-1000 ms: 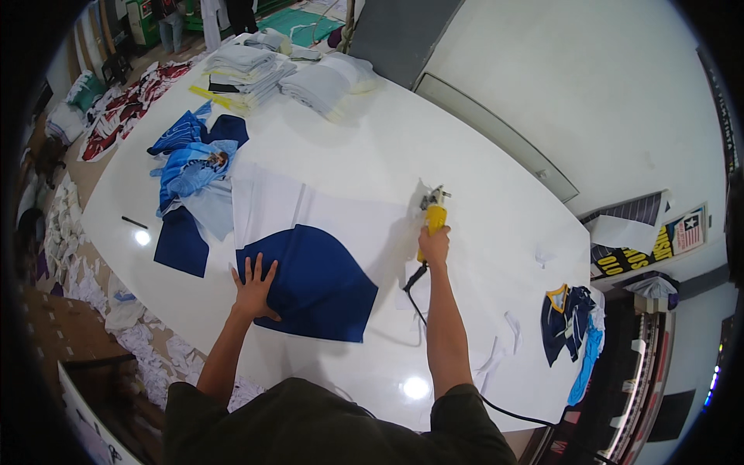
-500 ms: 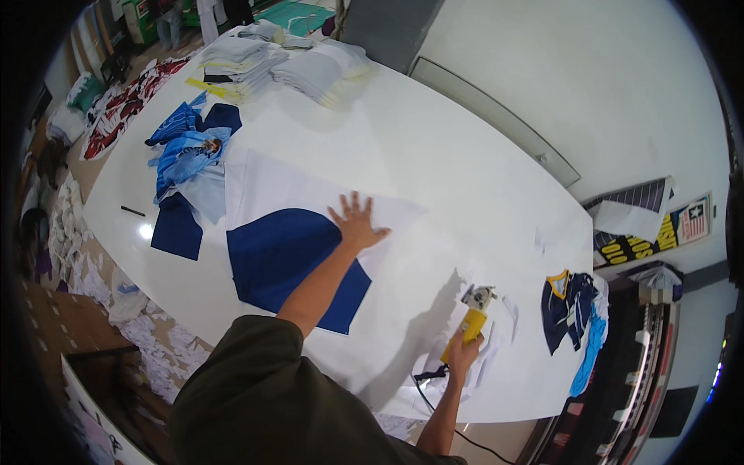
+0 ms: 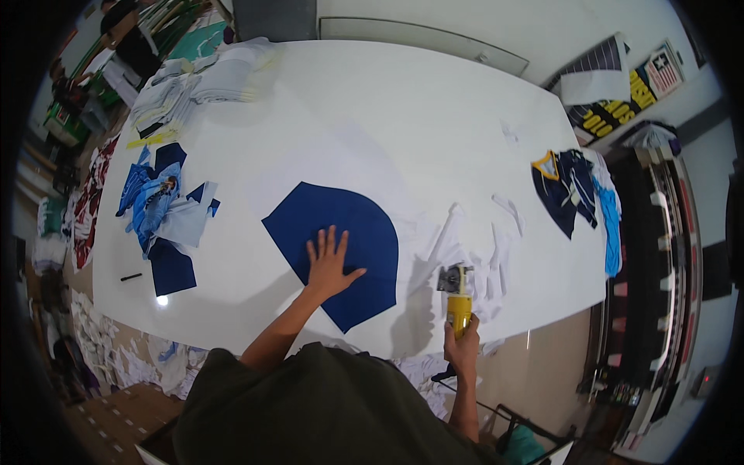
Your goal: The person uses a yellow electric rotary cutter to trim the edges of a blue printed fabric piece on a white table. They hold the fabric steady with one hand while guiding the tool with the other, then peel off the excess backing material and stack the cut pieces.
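plainly, blue cloth (image 3: 366, 242), yellow cutter (image 3: 459, 307), lettered poster (image 3: 625, 107)

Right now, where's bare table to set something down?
Between the blue garments and navy panel under the left hand; most of the far side, between folded stacks and dark jersey. Crowded: white scraps around the yellow tool in the right hand.

Your shirt (image 3: 333, 407): plain dark olive. Your cloth panel (image 3: 368, 232): solid navy. Your cutter (image 3: 459, 308): yellow body, silver-grey head. Your bench (image 3: 318, 128): white. Scraps (image 3: 498, 267) to your right: white. Garment (image 3: 556, 191) past those: navy, yellow-orange neckline, pale lines; bright blue cloth (image 3: 610, 232) beside it. Heap (image 3: 147, 199) to your left: printed, mixed blues. Folded stacks (image 3: 229, 76): pale grey, yellowish edges. Stick-shaped item (image 3: 131, 277): black.
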Available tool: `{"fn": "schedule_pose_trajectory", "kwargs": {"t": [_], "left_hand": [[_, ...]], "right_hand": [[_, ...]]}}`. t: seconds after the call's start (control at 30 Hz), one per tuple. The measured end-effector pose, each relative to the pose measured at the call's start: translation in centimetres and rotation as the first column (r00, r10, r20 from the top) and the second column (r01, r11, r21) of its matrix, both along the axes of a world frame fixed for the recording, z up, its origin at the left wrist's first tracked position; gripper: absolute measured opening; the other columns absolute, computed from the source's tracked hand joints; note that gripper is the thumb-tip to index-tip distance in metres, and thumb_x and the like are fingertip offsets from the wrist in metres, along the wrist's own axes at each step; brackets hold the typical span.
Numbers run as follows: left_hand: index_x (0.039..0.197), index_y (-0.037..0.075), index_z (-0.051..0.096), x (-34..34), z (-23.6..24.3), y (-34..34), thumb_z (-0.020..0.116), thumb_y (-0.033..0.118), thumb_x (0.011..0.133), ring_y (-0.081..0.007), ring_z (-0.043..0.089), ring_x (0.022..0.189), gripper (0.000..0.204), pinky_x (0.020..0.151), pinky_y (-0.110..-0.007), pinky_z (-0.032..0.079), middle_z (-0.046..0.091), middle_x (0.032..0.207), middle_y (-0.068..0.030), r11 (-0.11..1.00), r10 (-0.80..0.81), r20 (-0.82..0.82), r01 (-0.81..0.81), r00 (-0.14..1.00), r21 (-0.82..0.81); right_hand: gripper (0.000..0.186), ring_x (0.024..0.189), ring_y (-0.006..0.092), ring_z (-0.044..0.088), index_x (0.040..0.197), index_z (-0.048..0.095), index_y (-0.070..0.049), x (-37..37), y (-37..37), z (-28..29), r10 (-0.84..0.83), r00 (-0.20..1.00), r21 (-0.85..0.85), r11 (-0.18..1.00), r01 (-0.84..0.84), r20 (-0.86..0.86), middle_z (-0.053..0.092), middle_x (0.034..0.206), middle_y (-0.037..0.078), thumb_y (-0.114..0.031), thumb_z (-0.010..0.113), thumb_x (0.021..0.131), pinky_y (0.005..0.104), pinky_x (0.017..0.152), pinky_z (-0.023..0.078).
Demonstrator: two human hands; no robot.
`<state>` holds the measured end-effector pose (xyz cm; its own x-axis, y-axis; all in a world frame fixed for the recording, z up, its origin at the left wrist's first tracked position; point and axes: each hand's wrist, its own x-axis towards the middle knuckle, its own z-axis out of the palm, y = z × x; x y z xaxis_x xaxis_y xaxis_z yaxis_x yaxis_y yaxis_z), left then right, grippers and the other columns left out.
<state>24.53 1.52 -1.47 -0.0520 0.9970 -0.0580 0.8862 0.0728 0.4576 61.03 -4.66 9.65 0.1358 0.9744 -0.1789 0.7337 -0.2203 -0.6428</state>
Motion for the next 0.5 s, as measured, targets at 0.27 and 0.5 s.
{"fn": "schedule_pose_trajectory", "kwargs": {"t": [0.27, 0.5], "left_hand": [[0.166, 0.014, 0.023, -3.5, 0.1, -10.1, 0.074, 0.082, 0.068, -0.0532, -0.004, 0.156, 0.129, 0.115, -0.079, -0.005, 0.003, 0.172, -0.0265, 0.974, -0.024, -0.113, -0.002, 0.993, -0.228], [0.167, 0.016, 0.021, -4.8, 0.8, -12.8, 0.077, 0.081, 0.064, -0.0543, -0.003, 0.156, 0.134, 0.113, -0.082, 0.001, 0.001, 0.172, -0.0245, 0.958, -0.109, -0.150, 0.063, 0.983, -0.280]], "right_hand": [[0.064, 0.101, 0.0545, 0.066, 0.140, 0.041, 0.001, -3.3, -9.2, -0.3, 0.159, 0.980, -0.176, 0.975, -0.137, 0.120, 0.068, 0.110, 0.035, -0.026, 0.073, 0.092, 0.0556, 0.084, 0.055], [0.067, 0.101, 0.0552, 0.065, 0.142, 0.040, 0.003, -4.9, -16.5, -1.3, 0.234, 0.961, -0.291, 0.939, -0.184, 0.145, 0.064, 0.116, 0.034, -0.029, 0.073, 0.092, 0.0587, 0.084, 0.053]]}}
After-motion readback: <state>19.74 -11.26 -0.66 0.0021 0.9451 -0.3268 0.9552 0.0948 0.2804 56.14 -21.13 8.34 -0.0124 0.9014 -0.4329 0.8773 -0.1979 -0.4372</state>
